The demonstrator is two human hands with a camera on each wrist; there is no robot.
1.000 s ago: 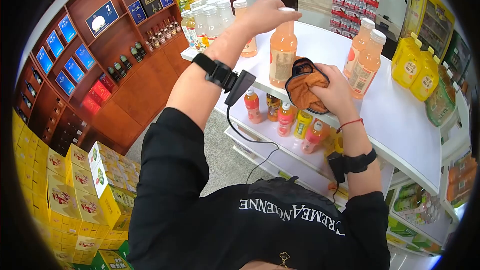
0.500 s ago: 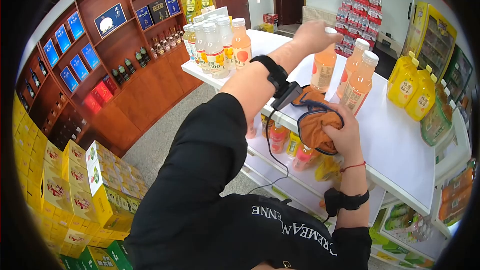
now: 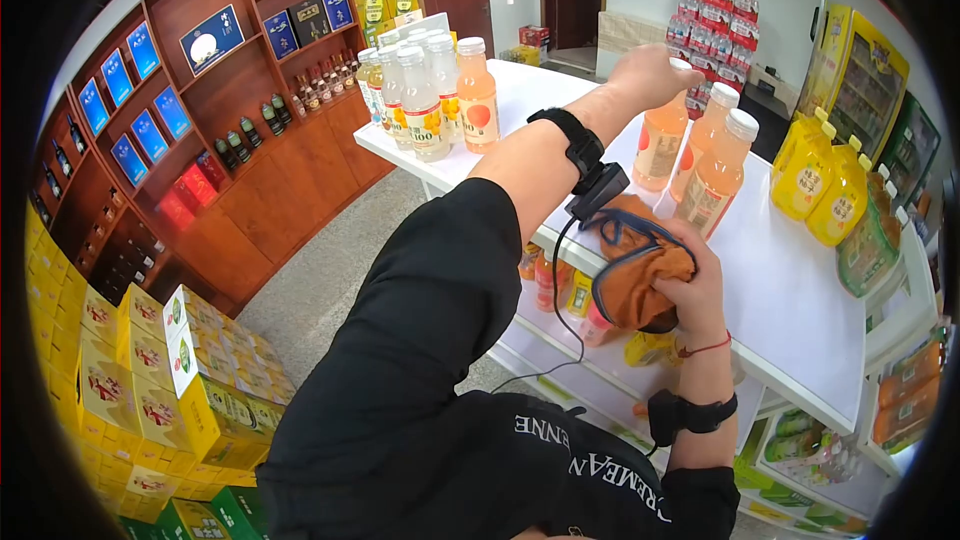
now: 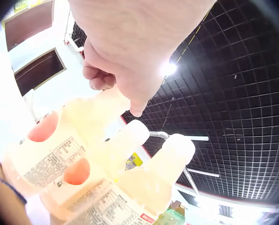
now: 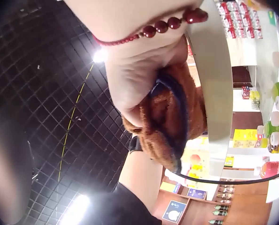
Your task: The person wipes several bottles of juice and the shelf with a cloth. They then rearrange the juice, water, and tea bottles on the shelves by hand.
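The left hand point(image 3: 650, 75) pinches the top of a peach-coloured bottle point(image 3: 658, 140), which is upright beside two similar bottles point(image 3: 716, 180) on the white shelf top point(image 3: 800, 320). From the left wrist view, the hand's point(image 4: 130, 47) curled fingers are round the neck of that bottle point(image 4: 83, 115), and the other two have white caps. A bunched brown cloth point(image 3: 640, 275) with dark edging is gripped in the right hand point(image 3: 700, 285) at the shelf's front edge. The right wrist view shows this cloth point(image 5: 163, 117) under the fingers of the hand point(image 5: 134, 79).
Clear bottles point(image 3: 420, 105) and one peach-coloured bottle point(image 3: 477, 100) stand at the shelf's left end. Yellow jugs point(image 3: 805, 170) are at the right. Drinks fill the lower shelf, and yellow cartons point(image 3: 110, 370) are stacked at lower left. A thin cable point(image 3: 580, 340) hangs from the left wrist.
The left hand has carried its bottle rightward, beside the two similar bottles. The right hand has moved slightly right and down with the cloth. The head view has shifted.
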